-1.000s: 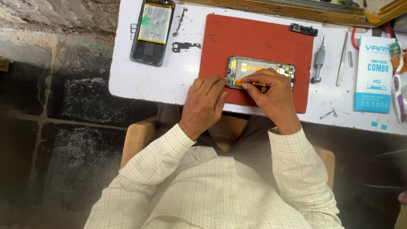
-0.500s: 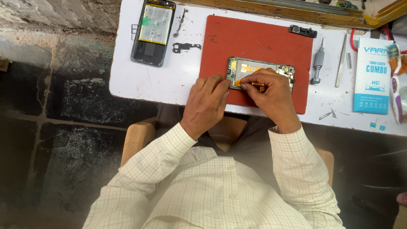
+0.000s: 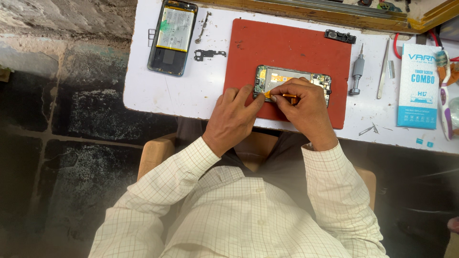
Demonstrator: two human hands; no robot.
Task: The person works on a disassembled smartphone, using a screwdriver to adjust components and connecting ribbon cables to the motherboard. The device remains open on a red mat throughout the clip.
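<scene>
An opened phone body [image 3: 291, 76] lies flat on a red work mat [image 3: 287, 45] on the white table [image 3: 191, 91]. My left hand [image 3: 234, 117] presses on the phone's left end, fingers curled over its edge. My right hand [image 3: 303, 107] pinches a thin orange tool [image 3: 287, 96] whose tip touches the phone's inside near its left end. The phone's near edge is hidden under both hands.
A second opened phone with its battery showing [image 3: 172, 36] lies at the back left, small metal brackets [image 3: 209, 54] beside it. Right of the mat are a grey screwdriver [image 3: 357, 74], tweezers [image 3: 383, 69], a blue-and-white box [image 3: 419, 86] and a toothbrush [image 3: 444, 93].
Both hands stay on the phone. The right hand's tool has shifted slightly left along the phone's inside.
</scene>
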